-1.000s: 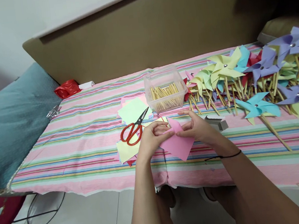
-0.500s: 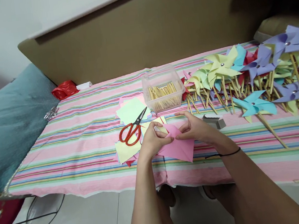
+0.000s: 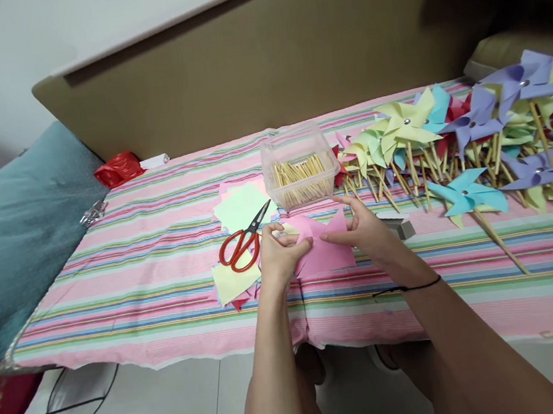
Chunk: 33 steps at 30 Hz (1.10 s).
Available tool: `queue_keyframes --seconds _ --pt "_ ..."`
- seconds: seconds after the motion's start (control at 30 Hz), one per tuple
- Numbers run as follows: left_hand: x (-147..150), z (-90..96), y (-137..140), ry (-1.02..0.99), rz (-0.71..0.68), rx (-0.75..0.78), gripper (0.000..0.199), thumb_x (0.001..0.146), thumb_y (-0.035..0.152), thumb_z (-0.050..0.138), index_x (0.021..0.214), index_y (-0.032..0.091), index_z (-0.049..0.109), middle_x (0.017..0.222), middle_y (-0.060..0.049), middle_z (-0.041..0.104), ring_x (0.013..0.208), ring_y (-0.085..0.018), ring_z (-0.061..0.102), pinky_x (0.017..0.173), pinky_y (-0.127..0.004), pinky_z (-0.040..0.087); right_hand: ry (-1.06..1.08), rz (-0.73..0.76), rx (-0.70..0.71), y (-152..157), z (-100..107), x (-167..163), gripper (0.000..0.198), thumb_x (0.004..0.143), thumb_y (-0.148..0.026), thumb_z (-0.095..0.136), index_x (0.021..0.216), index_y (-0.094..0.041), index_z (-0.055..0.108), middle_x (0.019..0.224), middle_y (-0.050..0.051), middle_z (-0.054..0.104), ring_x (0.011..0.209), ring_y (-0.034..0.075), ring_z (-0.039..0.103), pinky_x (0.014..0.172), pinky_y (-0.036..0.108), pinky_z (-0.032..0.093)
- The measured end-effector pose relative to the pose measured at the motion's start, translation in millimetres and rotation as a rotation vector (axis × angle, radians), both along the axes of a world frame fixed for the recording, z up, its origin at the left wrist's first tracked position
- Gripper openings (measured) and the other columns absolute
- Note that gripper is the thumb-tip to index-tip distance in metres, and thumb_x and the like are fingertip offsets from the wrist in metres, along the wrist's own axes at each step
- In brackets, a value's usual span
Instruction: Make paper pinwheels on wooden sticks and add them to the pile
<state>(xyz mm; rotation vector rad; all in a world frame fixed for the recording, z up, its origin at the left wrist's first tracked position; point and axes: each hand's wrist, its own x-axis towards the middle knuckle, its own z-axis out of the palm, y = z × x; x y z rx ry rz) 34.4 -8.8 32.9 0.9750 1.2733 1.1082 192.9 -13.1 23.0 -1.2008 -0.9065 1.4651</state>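
A pink sheet of paper [image 3: 330,257] is held up between both hands, its flaps partly folded toward the middle. My left hand [image 3: 279,253] pinches its left side, thumb on top. From the right, my right hand [image 3: 360,233] grips the same paper with the thumb pressed near its centre. Left of my left hand, red-handled scissors [image 3: 241,245] lie on stacked coloured paper, with a pale green sheet [image 3: 246,205] behind and a pale yellow sheet [image 3: 235,279] in front. A grey stapler-like object [image 3: 397,227] sits partly hidden behind my right wrist.
A clear plastic box [image 3: 300,167] of short wooden sticks stands behind my hands. Many finished paper pinwheels [image 3: 407,122] are heaped at the right, a blue pinwheel [image 3: 465,192] nearest. Far left are a red plastic bag [image 3: 118,169] and metal clips [image 3: 93,214] on the striped cloth [image 3: 153,269].
The pink paper has been turned and lifted slightly, with a corner now standing up by my right hand. Both hands keep hold of it. The view has shifted slightly.
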Motion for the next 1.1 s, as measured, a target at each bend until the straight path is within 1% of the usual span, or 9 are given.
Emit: queue_keyframes --seconds 0.13,0.27,0.47,0.67,0.8,0.97,1.03,1.1 --pt "2 0.6 0 -0.013 0.032 0.005 0.056 0.052 0.019 0.075 0.087 0.024 0.032 0.054 0.006 0.063 0.042 -0.009 0.053 0.048 -0.018 0.038 0.001 0.002 0.011 1 -4 0 0.1 0.057 -0.023 0.08 0.142 -0.02 0.027 0.062 -0.001 0.069 0.059 0.023 0.067 0.054 0.035 0.054" --pt "3 0.0 0 -0.017 0.027 0.027 0.056 0.053 0.019 0.075 0.087 0.024 0.031 0.054 0.006 0.063 0.043 -0.01 0.054 0.05 -0.019 0.04 -0.072 0.018 0.025 1 -4 0 0.096 0.059 -0.026 0.079 0.14 -0.022 0.028 0.06 -0.003 0.066 0.057 0.023 0.065 0.052 0.034 0.052" --pt "4 -6.2 1 -0.026 -0.004 0.007 0.058 0.052 0.022 0.077 0.09 0.023 0.033 0.053 0.009 0.059 0.043 -0.008 0.052 0.05 -0.019 0.038 -0.122 0.034 0.007 2 -2 2 0.093 0.056 -0.02 0.077 0.136 -0.021 0.031 0.057 -0.005 0.062 0.053 0.018 0.06 0.049 0.028 0.048" --pt "2 -9.2 1 0.023 -0.043 -0.036 0.064 0.049 0.024 0.08 0.096 0.023 0.037 0.05 0.011 0.053 0.043 -0.007 0.047 0.048 -0.017 0.034 -0.271 0.082 -0.013 1 1 4 0.085 0.056 -0.019 0.076 0.131 -0.02 0.037 0.046 -0.011 0.051 0.042 0.014 0.052 0.039 0.021 0.036" --pt "0 -5.2 0 0.048 -0.056 -0.032 0.063 0.05 0.023 0.079 0.096 0.022 0.037 0.05 0.011 0.052 0.042 -0.006 0.046 0.048 -0.017 0.033 -0.248 0.081 -0.018 1 -1 4 0.083 0.056 -0.02 0.077 0.13 -0.021 0.038 0.047 -0.01 0.055 0.042 0.014 0.052 0.039 0.022 0.037" --pt "0 -2.3 -1 0.035 -0.089 -0.036 0.062 0.051 0.021 0.079 0.095 0.022 0.036 0.049 0.012 0.051 0.041 -0.006 0.045 0.047 -0.016 0.033 -0.244 0.06 -0.015 0 -1 3 0.081 0.054 -0.017 0.077 0.127 -0.022 0.042 0.044 -0.012 0.052 0.04 0.014 0.052 0.037 0.022 0.036" --pt "1 -2.6 0 0.005 -0.061 -0.03 0.062 0.05 0.02 0.079 0.095 0.022 0.036 0.048 0.013 0.05 0.04 -0.006 0.045 0.046 -0.017 0.034 -0.201 0.061 -0.008 1 -2 2 0.084 0.054 -0.018 0.078 0.128 -0.022 0.04 0.046 -0.011 0.055 0.042 0.015 0.055 0.039 0.023 0.039" --pt "2 -3.2 1 -0.032 -0.009 -0.029 0.064 0.049 0.02 0.079 0.096 0.022 0.036 0.05 0.012 0.053 0.041 -0.008 0.048 0.046 -0.018 0.037 -0.119 0.033 0.01 1 -3 1 0.084 0.055 -0.024 0.079 0.129 -0.023 0.039 0.054 -0.007 0.062 0.049 0.018 0.061 0.044 0.026 0.046"
